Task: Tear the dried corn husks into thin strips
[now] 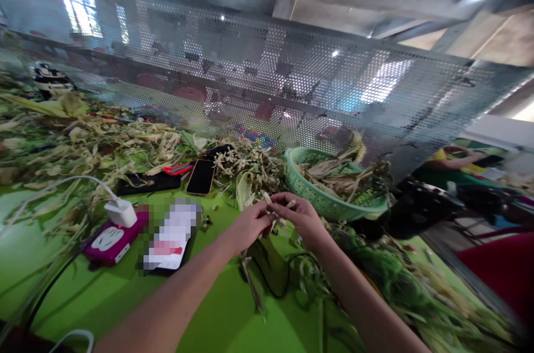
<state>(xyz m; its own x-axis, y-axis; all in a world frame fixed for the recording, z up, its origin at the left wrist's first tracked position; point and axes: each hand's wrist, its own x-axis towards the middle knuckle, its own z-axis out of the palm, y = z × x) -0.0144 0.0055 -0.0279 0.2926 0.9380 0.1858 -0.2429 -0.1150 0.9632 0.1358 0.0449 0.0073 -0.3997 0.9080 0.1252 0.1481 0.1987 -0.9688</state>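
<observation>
Just above the green table (225, 308), my left hand (249, 224) and my right hand (302, 217) meet. Fingers of both are pinched around a small bunch of pale dried husk pieces (277, 223); its exact shape is partly covered by the fingers. Below the hands lie a long dried strip (253, 286) and a black cord (273, 291). Behind them is a heap of small dried pieces (250, 167). A light-green plastic basket (329, 203), holding dry brown husks, stands just beyond my right hand.
Left lie a lit phone (172, 239), a dark phone (201, 177), red-handled scissors or a similar tool (177, 169) and a purple power strip (110, 240) with a white charger (120, 212). Husks (104, 144) cover the far left. A perforated metal screen (233, 69) rises behind. Green fibres (392, 272) lie right.
</observation>
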